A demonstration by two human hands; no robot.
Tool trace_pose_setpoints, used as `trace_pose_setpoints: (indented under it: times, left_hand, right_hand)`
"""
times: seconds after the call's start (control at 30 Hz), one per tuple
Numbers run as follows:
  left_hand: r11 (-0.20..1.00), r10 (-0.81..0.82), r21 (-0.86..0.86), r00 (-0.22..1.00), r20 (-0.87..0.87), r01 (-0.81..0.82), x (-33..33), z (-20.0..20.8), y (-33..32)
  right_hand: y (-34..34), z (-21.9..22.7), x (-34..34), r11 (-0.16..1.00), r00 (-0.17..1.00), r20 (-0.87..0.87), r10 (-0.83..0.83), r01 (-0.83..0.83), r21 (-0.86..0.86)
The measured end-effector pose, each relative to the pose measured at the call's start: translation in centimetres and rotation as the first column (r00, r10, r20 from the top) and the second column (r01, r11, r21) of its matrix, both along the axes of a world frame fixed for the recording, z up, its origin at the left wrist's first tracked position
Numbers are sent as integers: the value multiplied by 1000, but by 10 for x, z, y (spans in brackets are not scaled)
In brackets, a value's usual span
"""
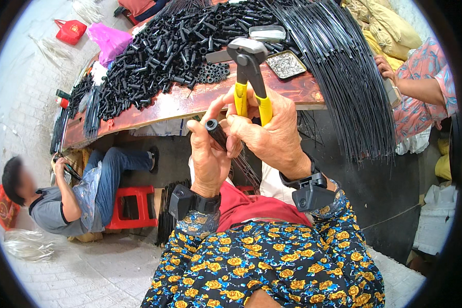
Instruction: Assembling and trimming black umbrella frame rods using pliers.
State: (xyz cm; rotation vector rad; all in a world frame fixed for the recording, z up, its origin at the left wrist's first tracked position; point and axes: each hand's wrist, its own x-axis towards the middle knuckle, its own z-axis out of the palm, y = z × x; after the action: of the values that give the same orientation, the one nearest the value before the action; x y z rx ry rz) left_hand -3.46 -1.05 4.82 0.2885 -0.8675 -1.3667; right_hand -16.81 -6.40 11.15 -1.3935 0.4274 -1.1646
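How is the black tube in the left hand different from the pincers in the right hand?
The black tube is all black, while the pincers have yellow handles and grey metal jaws. The tube is one straight round piece; the pincers are two crossed arms. The left hand wraps the tube, which slants down; the right hand holds the pincers upright. Both are held over the lap.

Bright even daylight, sharp (edges fisheye-bent, vignetted).

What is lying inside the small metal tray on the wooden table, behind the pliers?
The metal tray holds a heap of small silvery pieces, too small to identify. The black rods lie over its right edge, and the pliers hide its left corner, so that part stays unseen.
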Motion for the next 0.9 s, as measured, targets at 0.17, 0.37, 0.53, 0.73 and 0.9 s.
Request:
trace_pose_setpoints:
  times: [0.17,0.37,0.53,0.73,0.9]
  left_hand:
    - [952,255,129,953,162,-276,-16,14,3]
    - [909,327,198,922,207,-367,-22,20,2]
    - [885,358,235,910,209,-402,-20,9,4]
    - [924,262,211,930,257,-319,-14,5,6]
    - [870,368,258,901,228,-421,-20,14,4]
  right_hand:
    - [-4,-16,7,999,999,37,32,-31,-12]
    - [-7,-10,6,995,996,3,94,-94,-23]
    - [-11,-11,0,967,976,-5,219,-216,133]
    - [-12,-18,-1,988,988,13,153,-153,24]
    - [-13,-22,2,951,966,98,239,-253,175]
